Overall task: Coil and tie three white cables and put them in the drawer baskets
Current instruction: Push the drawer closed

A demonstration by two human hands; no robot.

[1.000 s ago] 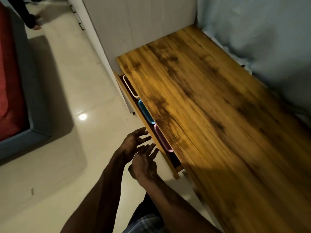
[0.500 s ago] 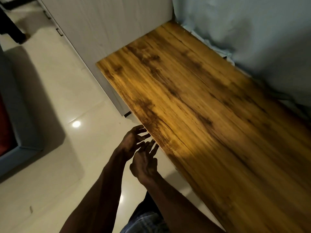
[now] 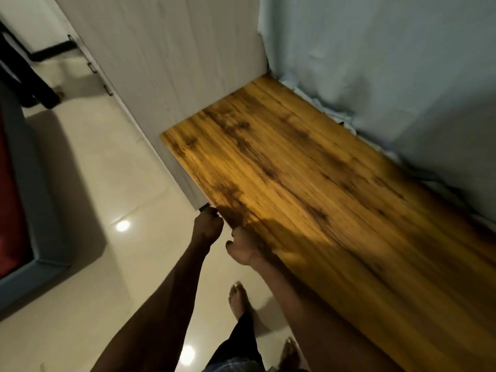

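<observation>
Dim room, wooden desk (image 3: 308,189) running along a blue wall (image 3: 402,63); left hand (image 3: 208,226) curling closed at its front edge, right hand (image 3: 243,247) beside it, grip hidden, cannot tell.

Both arms reach up from the bottom of the frame toward centre, forearms bare. Left hand (image 3: 208,226) curled, knuckles toward camera, fingers hidden. Right hand (image 3: 243,247) just beside it, lower right, fingers bent under, back of hand lit. The hands are close but apart. Two bare feet at lower centre.
</observation>
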